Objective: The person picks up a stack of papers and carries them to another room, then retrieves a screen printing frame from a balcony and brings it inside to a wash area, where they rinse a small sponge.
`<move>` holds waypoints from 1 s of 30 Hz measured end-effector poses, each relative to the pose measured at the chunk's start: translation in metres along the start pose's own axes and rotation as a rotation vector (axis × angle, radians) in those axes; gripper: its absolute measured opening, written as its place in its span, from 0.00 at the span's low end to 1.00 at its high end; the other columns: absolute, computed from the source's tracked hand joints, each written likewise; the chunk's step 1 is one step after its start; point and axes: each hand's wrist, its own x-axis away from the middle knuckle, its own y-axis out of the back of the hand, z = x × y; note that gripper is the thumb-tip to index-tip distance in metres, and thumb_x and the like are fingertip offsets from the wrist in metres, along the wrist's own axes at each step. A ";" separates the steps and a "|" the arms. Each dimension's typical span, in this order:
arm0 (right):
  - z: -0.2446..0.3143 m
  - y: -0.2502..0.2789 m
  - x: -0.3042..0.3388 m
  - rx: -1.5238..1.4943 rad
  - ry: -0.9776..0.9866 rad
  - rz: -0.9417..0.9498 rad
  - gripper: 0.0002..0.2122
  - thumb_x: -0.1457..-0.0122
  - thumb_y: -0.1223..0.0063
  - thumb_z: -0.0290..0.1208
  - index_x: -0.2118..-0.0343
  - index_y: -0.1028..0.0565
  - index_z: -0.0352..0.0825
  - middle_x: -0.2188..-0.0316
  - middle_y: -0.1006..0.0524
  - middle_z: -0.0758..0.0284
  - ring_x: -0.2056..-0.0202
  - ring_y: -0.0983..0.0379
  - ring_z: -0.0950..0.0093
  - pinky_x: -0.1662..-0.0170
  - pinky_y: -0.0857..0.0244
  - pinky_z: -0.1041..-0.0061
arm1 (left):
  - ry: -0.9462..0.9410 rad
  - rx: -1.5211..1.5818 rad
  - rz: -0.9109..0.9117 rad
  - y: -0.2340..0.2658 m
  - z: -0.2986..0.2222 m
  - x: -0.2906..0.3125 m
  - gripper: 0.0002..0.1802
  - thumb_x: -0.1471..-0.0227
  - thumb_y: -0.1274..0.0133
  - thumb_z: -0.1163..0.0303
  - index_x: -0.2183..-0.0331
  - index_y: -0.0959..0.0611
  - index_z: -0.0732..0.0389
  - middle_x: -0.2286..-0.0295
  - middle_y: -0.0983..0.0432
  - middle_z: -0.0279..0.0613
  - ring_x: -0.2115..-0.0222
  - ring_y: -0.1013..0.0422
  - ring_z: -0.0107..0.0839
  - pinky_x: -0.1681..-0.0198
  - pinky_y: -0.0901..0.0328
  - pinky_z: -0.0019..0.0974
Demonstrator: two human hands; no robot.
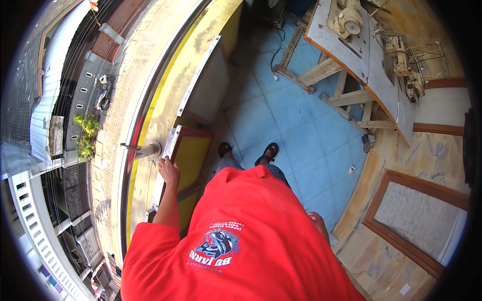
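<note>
My left hand [169,171] reaches out to the left and rests at the pale metal top edge [173,142] of a yellow panel framed in dark red [192,158]. Its fingers are stretched out and it holds nothing that I can see. Just beyond the fingertips, a round metal post [148,149] stands on the worn yellow ledge. My right hand [317,220] shows only in part beside my red shirt, low at my right side. The shirt hides most of it, so its fingers cannot be made out.
Blue floor tiles [296,120] lie under my sandalled feet. At the far right stands a worktable [346,55] with sewing-type machines [399,55] and wooden legs. A cable [275,57] trails on the floor. Left of the ledge [165,100] is a paved street [118,100].
</note>
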 end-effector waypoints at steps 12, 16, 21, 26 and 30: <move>0.090 0.119 -0.090 0.124 0.116 -0.120 0.15 0.49 0.48 0.32 0.60 0.31 0.31 0.67 0.25 0.59 0.64 0.28 0.69 0.61 0.36 0.74 | 0.073 0.028 0.232 -0.013 -0.170 -0.193 0.51 0.62 0.43 0.55 0.44 0.53 0.63 0.43 0.61 0.50 0.42 0.62 0.45 0.45 0.55 0.53; 0.078 0.168 -0.110 0.052 0.072 -0.174 0.16 0.50 0.47 0.33 0.60 0.31 0.32 0.67 0.25 0.58 0.64 0.28 0.68 0.61 0.36 0.73 | 0.183 0.018 0.070 -0.020 -0.199 -0.186 0.48 0.64 0.42 0.56 0.47 0.47 0.65 0.48 0.48 0.48 0.46 0.50 0.44 0.47 0.53 0.53; 0.092 0.222 -0.143 0.397 0.027 0.011 0.16 0.51 0.46 0.35 0.61 0.30 0.31 0.68 0.25 0.58 0.65 0.28 0.68 0.63 0.35 0.73 | -0.009 0.035 0.179 -0.031 -0.233 -0.172 0.30 0.67 0.40 0.60 0.58 0.29 0.57 0.62 0.32 0.49 0.63 0.32 0.45 0.62 0.35 0.45; 0.142 0.269 -0.224 0.309 0.205 -0.023 0.15 0.50 0.49 0.30 0.60 0.32 0.30 0.70 0.26 0.61 0.68 0.30 0.74 0.64 0.37 0.77 | -0.021 0.401 0.192 -0.032 -0.284 -0.154 0.22 0.62 0.46 0.59 0.67 0.25 0.65 0.69 0.28 0.57 0.64 0.32 0.50 0.59 0.38 0.44; 0.203 0.267 -0.270 0.251 0.336 -0.058 0.15 0.48 0.53 0.28 0.58 0.33 0.28 0.69 0.27 0.63 0.70 0.31 0.77 0.64 0.38 0.80 | -0.057 0.298 0.145 0.061 -0.295 -0.151 0.22 0.59 0.48 0.55 0.70 0.24 0.66 0.71 0.27 0.56 0.67 0.32 0.52 0.63 0.38 0.46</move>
